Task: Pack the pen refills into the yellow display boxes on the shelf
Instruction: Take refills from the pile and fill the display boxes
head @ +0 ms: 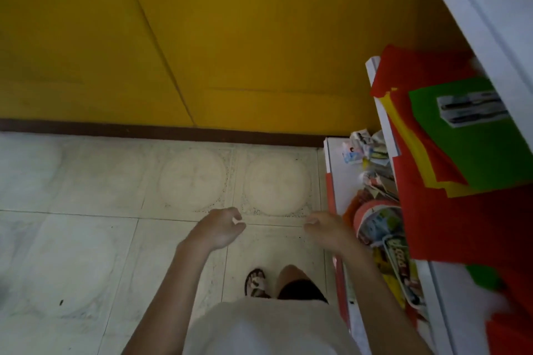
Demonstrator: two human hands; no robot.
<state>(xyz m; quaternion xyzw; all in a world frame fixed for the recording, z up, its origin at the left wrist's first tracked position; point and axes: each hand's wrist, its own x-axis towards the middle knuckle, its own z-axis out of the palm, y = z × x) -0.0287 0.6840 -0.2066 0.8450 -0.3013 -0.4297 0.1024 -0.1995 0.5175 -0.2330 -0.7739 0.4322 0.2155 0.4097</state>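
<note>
My left hand (220, 228) hangs over the tiled floor with its fingers loosely curled and holds nothing. My right hand (326, 226) is level with it, also loosely curled and empty, close to the edge of a white shelf unit (331, 158) on the right. Two packaged pens or refills (473, 109) lie on a green sheet (467, 147) on a higher shelf at the right. No yellow display box is in view.
A yellow panelled wall (202, 37) stands ahead above a dark skirting. The floor (86, 210) is pale tile. The lower shelf holds crumpled wrappers (366, 150), a tape roll (375, 219) and printed packs. Red and yellow paper sheets (461, 225) cover the upper shelf. My sandalled foot (255, 282) is below.
</note>
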